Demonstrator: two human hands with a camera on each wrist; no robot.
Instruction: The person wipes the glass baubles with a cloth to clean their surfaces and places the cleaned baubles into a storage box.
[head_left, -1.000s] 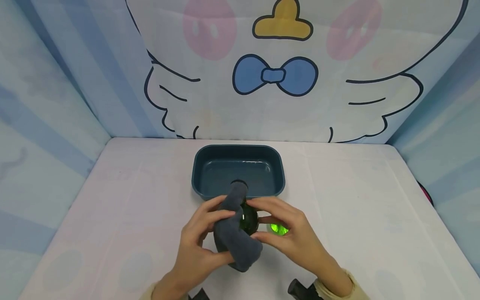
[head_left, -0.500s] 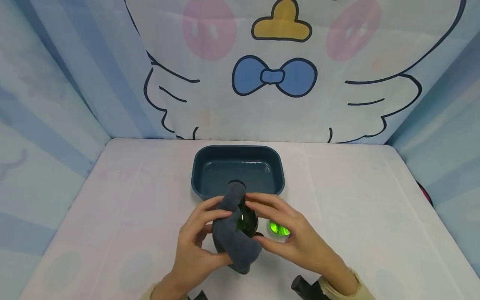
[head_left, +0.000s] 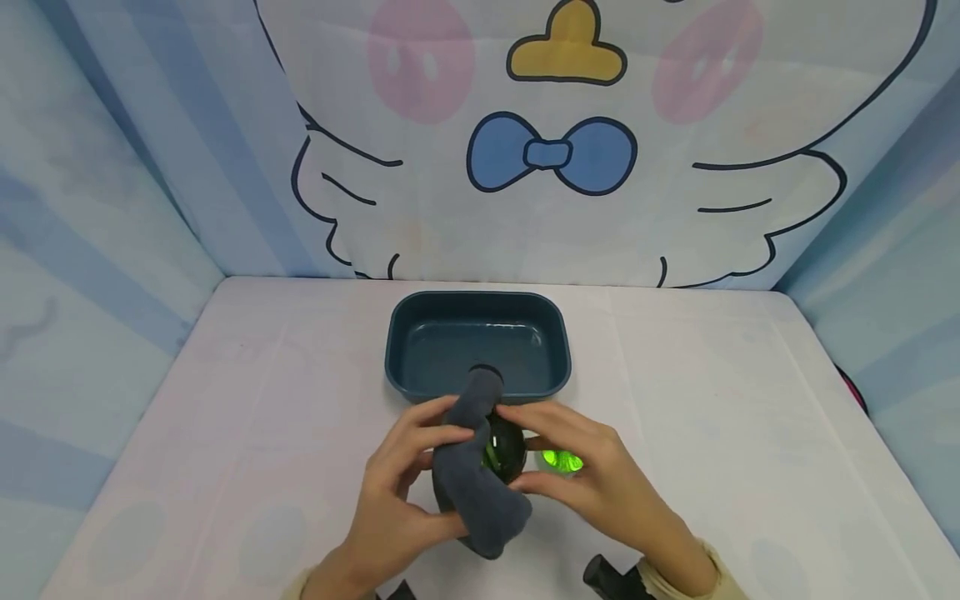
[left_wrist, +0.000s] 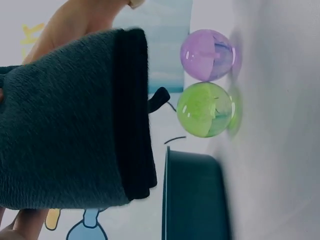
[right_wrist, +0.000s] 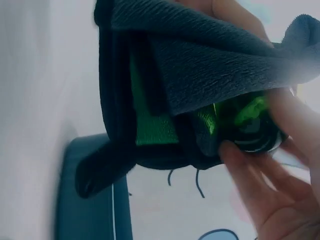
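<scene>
My left hand (head_left: pixel 401 479) grips a dark blue-grey cloth (head_left: pixel 480 492) with black edging, fingers on its far side and thumb at the near end. The cloth is folded around a see-through dark green ball (head_left: pixel 508 450), whose right side shows. From the right, my right hand (head_left: pixel 592 475) holds that ball between thumb and fingertips; in the right wrist view, green shows under the cloth's fold (right_wrist: pixel 210 75). Beyond the right hand lies a bright green ball (head_left: pixel 562 461), partly hidden by it. A purple ball (left_wrist: pixel 207 55) sits beside the bright green ball in the left wrist view.
A dark teal rectangular basin (head_left: pixel 480 300) stands just beyond the hands on the white-covered table (head_left: pixel 712 400). Behind the table hangs a printed curtain (head_left: pixel 547 217), with blue curtains at both sides. Black camera mounts (head_left: pixel 611 577) sit at the wrists.
My right fingers have shifted on the ball in the cloth, and more of that ball shows at the right. Cloth and ball have moved slightly right and toward me. The basin stays put.
</scene>
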